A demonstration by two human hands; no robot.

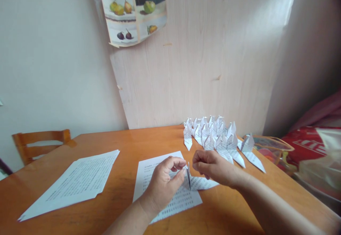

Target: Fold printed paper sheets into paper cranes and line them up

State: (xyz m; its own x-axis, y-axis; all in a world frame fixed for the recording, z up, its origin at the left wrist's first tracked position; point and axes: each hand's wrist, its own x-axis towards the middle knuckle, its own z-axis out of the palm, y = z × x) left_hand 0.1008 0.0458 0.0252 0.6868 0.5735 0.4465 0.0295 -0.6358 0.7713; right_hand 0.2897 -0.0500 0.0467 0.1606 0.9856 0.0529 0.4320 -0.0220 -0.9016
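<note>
A wood-grain panel (197,71), bearing a taped sheet of fruit pictures (150,15), stands behind the orange-brown counter (128,199). The folded paper piece (204,183) is at the front centre, its upright part between the two hands and its pointed flap extending right past the edge of the printed sheet (181,205). The left hand (162,183) covers part of that sheet and conceals the piece's left side. Its thumb and forefinger curve toward each other at a small white tip; whether they pinch it cannot be told. The right hand (214,165) is positioned above the flap, fingers curled inward; their tips are largely hidden, so any grip cannot be confirmed. Both forearms are cut off at the lower border. In the group of folded paper figures (223,142), the rear units overlap and cannot be counted reliably. The group occupies the far right of the counter, up to its edge; a red bag (301,146) is visible beyond. Bare surface separates the printed sheet from the paper stack (77,180) at left. A chair (44,139) stands past the left edge.
</note>
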